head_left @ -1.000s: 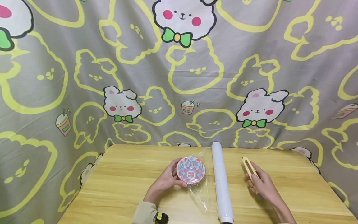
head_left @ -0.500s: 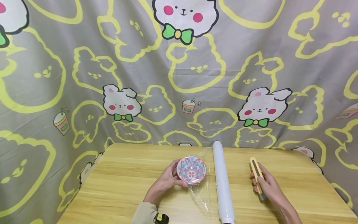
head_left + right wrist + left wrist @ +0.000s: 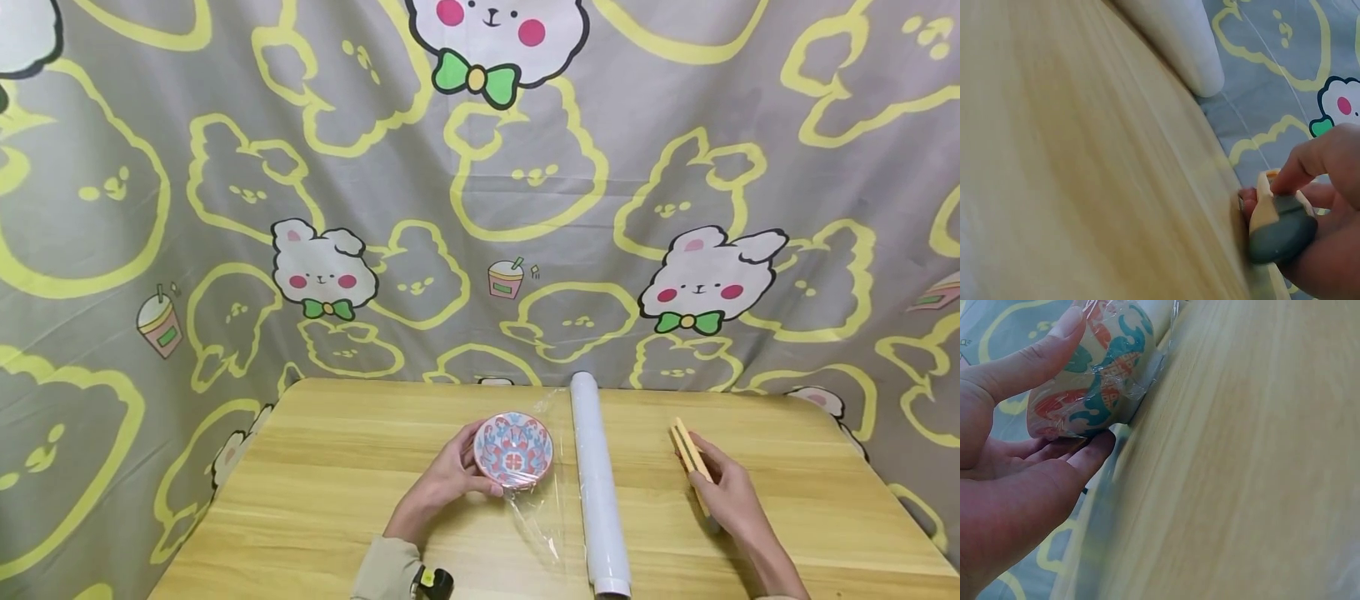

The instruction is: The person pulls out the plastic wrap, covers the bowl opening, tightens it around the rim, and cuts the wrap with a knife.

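Note:
My left hand [image 3: 450, 471] grips a small bowl [image 3: 513, 450] from its left side, thumb at the near rim. The bowl has a red and blue pattern inside. Clear plastic wrap [image 3: 546, 521] covers it and stretches right to a white roll [image 3: 600, 492] lying on the table. In the left wrist view the film [image 3: 1150, 378] shows creased over the bowl's patterned outer wall [image 3: 1110, 369]. Right of the roll, my right hand [image 3: 726, 492] holds a yellow utility knife [image 3: 687, 446], its tip pointing away. In the right wrist view the knife's dark grey end [image 3: 1282, 237] faces the camera; no blade shows.
The wood-grain table [image 3: 322, 467] reaches back to a grey curtain [image 3: 420, 192] printed with yellow outlines and white rabbits. The roll runs from the table's back edge towards the front. A small black and yellow object [image 3: 433, 582] sits at the left sleeve [image 3: 388, 567].
My right hand has shifted a little to the right with the utility knife, which has turned onto its narrow side. The left hand and the bowl stay nearly in place.

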`<control>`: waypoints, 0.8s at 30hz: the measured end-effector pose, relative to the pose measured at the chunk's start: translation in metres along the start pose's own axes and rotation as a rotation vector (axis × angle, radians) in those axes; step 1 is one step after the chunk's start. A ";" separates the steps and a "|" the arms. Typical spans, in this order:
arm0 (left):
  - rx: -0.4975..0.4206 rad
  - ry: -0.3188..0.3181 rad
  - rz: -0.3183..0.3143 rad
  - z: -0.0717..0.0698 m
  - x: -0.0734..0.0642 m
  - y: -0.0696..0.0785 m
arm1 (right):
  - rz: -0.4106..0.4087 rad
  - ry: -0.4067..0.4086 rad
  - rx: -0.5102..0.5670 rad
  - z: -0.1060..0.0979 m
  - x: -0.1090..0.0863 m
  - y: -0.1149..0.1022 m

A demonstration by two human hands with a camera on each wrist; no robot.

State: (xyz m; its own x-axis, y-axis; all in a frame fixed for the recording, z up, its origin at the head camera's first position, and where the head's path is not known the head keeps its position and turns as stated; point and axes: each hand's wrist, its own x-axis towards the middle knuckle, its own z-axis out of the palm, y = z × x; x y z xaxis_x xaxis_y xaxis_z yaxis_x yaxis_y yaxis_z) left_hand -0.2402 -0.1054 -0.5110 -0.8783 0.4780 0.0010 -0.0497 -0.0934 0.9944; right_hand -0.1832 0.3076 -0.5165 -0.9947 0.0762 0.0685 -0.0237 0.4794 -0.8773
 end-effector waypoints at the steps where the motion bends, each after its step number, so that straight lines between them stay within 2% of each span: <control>1: 0.001 0.000 0.000 0.000 0.000 0.000 | 0.008 0.018 -0.023 0.000 0.000 0.000; 13: 0.015 -0.002 -0.008 0.000 -0.001 0.002 | 0.075 0.215 -0.265 0.002 0.000 -0.002; 19: 0.006 0.009 -0.008 0.001 0.000 0.002 | 0.035 0.304 -0.345 0.000 0.000 -0.003; 24: 0.010 0.011 -0.003 0.001 -0.001 0.002 | -0.015 0.316 -0.380 -0.001 -0.003 -0.010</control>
State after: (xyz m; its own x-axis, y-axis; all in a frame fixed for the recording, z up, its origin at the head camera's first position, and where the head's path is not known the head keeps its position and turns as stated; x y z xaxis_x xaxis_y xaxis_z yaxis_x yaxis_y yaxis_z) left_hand -0.2389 -0.1056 -0.5090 -0.8832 0.4690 -0.0028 -0.0474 -0.0832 0.9954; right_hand -0.1803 0.3035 -0.5079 -0.9143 0.2997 0.2724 0.0585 0.7633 -0.6434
